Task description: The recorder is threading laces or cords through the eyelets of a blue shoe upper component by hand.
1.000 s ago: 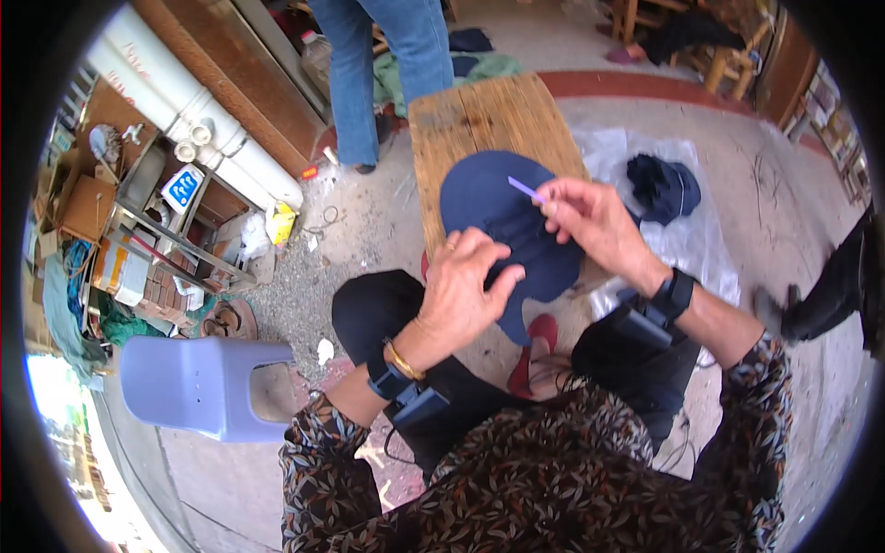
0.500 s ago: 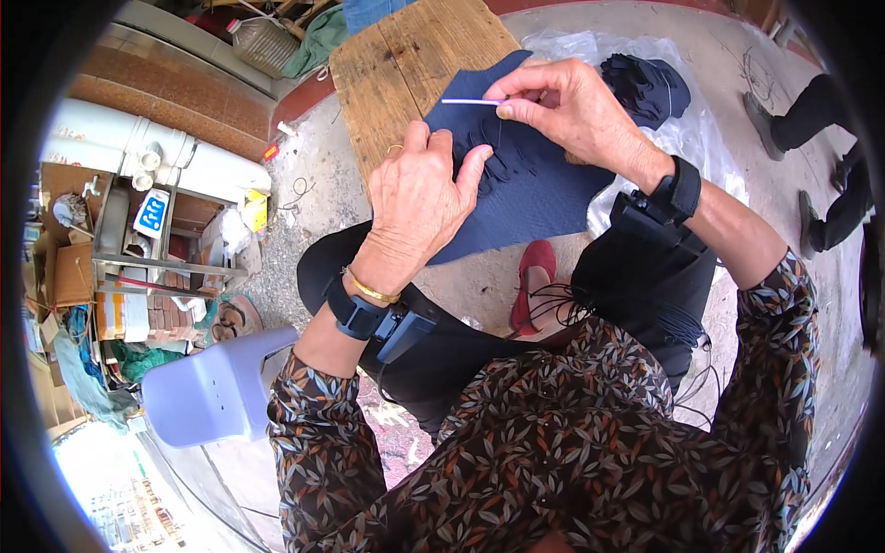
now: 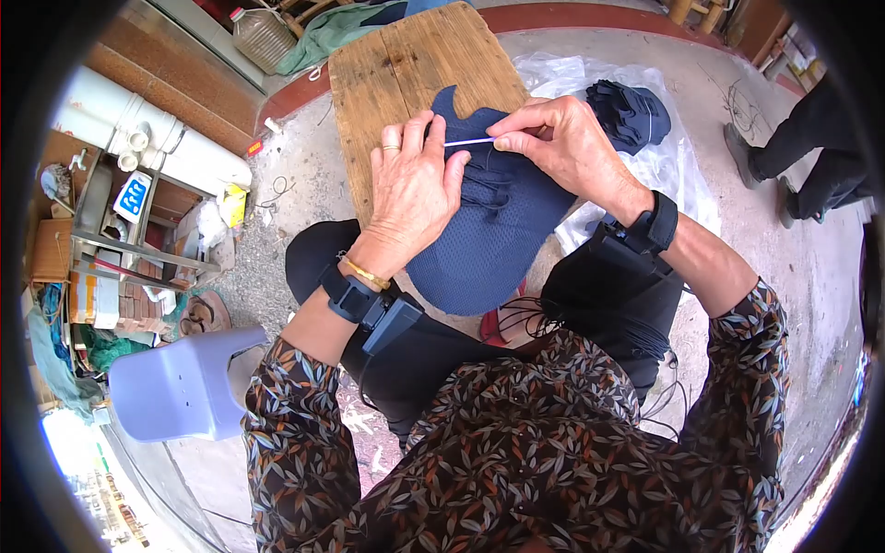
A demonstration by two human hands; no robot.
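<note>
My right hand (image 3: 573, 147) is closed in a pinch on a thin pale stick (image 3: 468, 142), whose tip points left. The kind of tool is too small to tell. Under both hands spreads a navy blue piece of fabric (image 3: 498, 249) with loose, gathered strips or folds (image 3: 481, 189) near its middle. My left hand (image 3: 410, 180) lies on the fabric's left part, its fingers stretched out and the thumb apart. The stick's tip is close to the left index finger; whether they touch, I cannot tell. The fabric covers part of a wooden board (image 3: 392, 69) and hangs toward my knees.
At the right, a tied bundle of dark fabric pieces (image 3: 629, 115) rests on clear plastic sheeting (image 3: 691, 184). A lavender plastic chair (image 3: 175, 387) stands at left, near a cluttered metal shelf (image 3: 138, 244) and white pipes (image 3: 166, 138). Another person's dark-clad legs (image 3: 802, 138) are at far right.
The fabric now shows a rounded lower edge hanging nearer my knees. Both hands have come closer together, and the stick's tip is beside my left fingers. The view has shifted slightly.
</note>
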